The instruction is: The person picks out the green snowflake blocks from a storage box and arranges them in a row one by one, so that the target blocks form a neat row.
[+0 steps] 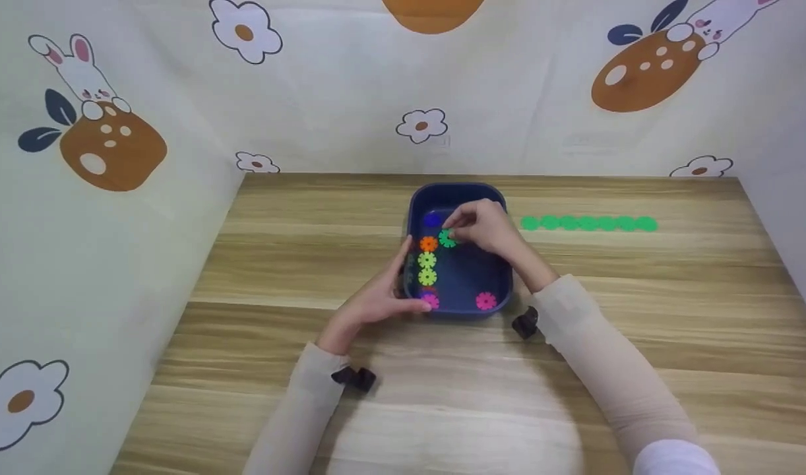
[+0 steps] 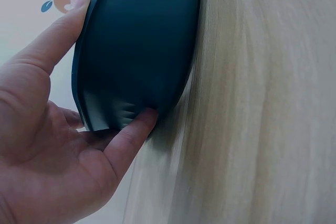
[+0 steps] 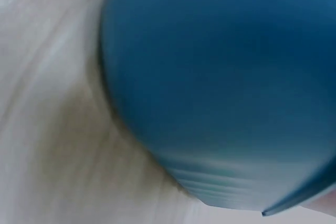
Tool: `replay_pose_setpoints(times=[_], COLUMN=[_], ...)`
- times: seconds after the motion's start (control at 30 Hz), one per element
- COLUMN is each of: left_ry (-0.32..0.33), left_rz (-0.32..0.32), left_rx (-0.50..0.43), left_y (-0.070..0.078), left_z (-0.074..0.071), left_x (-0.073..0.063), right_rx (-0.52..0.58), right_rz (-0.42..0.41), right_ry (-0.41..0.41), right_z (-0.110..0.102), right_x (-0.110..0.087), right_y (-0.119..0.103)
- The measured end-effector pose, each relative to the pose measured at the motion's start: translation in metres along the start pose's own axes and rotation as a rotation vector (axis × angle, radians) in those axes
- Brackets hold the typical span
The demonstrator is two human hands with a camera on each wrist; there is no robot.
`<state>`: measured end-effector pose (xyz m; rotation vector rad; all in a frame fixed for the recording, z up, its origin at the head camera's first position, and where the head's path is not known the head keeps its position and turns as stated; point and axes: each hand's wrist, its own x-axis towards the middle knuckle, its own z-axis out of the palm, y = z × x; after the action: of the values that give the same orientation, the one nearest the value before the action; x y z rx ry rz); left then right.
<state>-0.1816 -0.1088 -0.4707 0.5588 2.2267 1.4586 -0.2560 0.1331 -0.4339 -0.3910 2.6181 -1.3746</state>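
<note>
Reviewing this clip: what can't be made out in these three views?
- Right wrist view: blurred; only the blue tub wall and table show, no hand or pieces.
- Left wrist view: tub's outer wall hides everything inside; left hand holds its corner.
- Head view: right hand covers part of the green piece it pinches; the blue piece barely shows against the tub. The green row is too small to count.

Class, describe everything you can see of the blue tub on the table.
The blue tub is a dark blue, plastic-looking rectangular bin with rounded corners, upright on the wooden table. Coloured gear-shaped pieces lie inside. The left hand holds its near-left corner; the right hand reaches in, pinching a green piece.
</note>
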Motion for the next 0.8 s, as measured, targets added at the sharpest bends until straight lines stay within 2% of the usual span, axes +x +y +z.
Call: replay_pose_setpoints(times=[0.33, 0.6, 0.8], left_ry=[-0.019, -0.02, -0.015], left_rz=[0.002, 0.03, 0.027], left_rx=[-0.055, -0.042, -0.049], left_y=[-0.002, -0.001, -0.001], left_z=[0.0, -0.001, 0.0], left_x=[0.0, 0.001, 0.0], right_rx=[0.055, 0.071, 0.095], right_rz=[0.014, 0.019, 0.033], right_ry=[0.037, 0.069, 0.086], right_z=[-0.02, -0.035, -0.045], right_x=[-0.006, -0.008, -0.01], right_y=[-0.008, -0.011, -0.01])
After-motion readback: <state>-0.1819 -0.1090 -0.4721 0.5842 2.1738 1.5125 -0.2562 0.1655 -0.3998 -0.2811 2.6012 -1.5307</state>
